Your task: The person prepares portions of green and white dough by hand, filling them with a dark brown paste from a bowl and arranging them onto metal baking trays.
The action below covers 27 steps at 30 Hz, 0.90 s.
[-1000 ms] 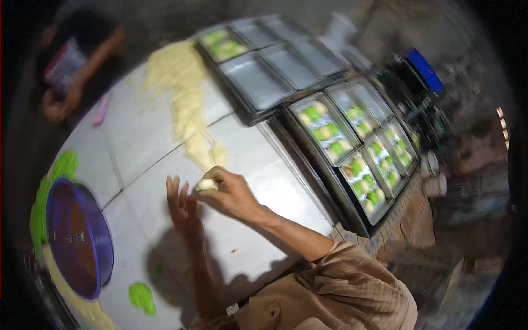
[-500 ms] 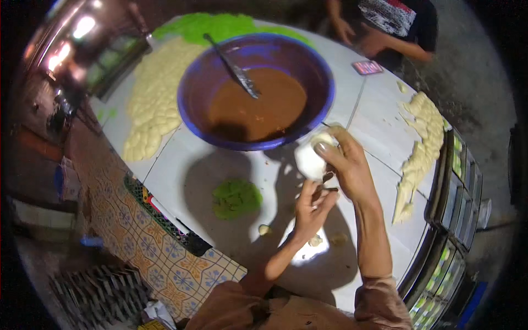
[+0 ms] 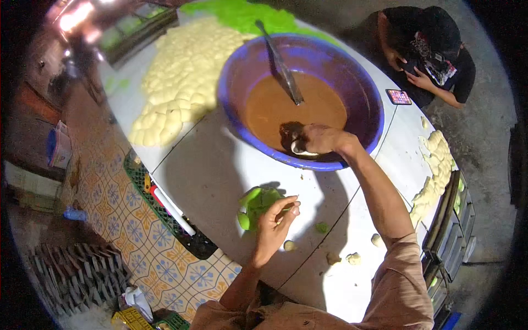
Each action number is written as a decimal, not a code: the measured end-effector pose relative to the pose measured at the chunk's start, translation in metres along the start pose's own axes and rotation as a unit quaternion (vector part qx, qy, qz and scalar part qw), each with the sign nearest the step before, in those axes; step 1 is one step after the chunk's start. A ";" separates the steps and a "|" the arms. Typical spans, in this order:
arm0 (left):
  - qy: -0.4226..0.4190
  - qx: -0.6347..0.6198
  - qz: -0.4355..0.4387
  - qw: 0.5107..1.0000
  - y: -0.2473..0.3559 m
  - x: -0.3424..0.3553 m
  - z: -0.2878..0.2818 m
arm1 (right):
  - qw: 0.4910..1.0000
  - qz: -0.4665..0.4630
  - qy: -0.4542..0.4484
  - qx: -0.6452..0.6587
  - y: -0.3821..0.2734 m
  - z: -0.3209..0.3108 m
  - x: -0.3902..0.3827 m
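Observation:
Over the near part of a large purple basin, my right hand closes on a white, curved piece that looks like flattened dough. Its fingertips are low, by the brown paste in the basin, beside a dark patch. My left hand is above the tabletop with fingers and thumb apart, holding nothing. Just beyond it lies a flat green piece of dough, partly covered by the hand. A long dark-handled metal utensil leans in the basin. Small dough bits lie on the table.
Pale dough pieces and bright green dough cover the far left; more pale dough lines the right edge. A phone lies near a seated person. Racked trays stand right; a dark green crate sits left.
My right hand has moved from above the table into the basin with the white piece. My left hand has come off that piece and moved left and down. The view has shifted.

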<state>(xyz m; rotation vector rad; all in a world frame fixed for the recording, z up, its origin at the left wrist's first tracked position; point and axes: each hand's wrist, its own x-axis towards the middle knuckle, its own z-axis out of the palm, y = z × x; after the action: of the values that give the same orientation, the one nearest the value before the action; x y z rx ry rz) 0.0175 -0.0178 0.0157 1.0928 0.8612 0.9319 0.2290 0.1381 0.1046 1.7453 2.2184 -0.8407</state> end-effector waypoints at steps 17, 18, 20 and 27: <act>-0.083 -0.134 -0.055 0.986 0.048 0.018 0.100 | 0.641 -0.026 0.323 0.696 -0.004 0.077 -0.162; -0.084 -0.165 -0.082 0.979 0.043 0.015 0.103 | 0.648 -0.007 0.331 0.686 -0.001 0.087 -0.173; -0.077 -0.180 -0.118 0.974 0.029 0.013 0.110 | 0.699 0.021 0.354 0.621 0.012 0.110 -0.197; -0.046 -0.139 0.010 0.989 -0.011 -0.006 0.131 | 0.836 0.039 0.517 0.181 -0.018 0.159 -0.216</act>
<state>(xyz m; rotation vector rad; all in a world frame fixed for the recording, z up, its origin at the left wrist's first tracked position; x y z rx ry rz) 0.1364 -0.0689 0.0366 0.8969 0.6238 0.9779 0.2441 -0.1295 0.0844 2.9746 2.6116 -0.2793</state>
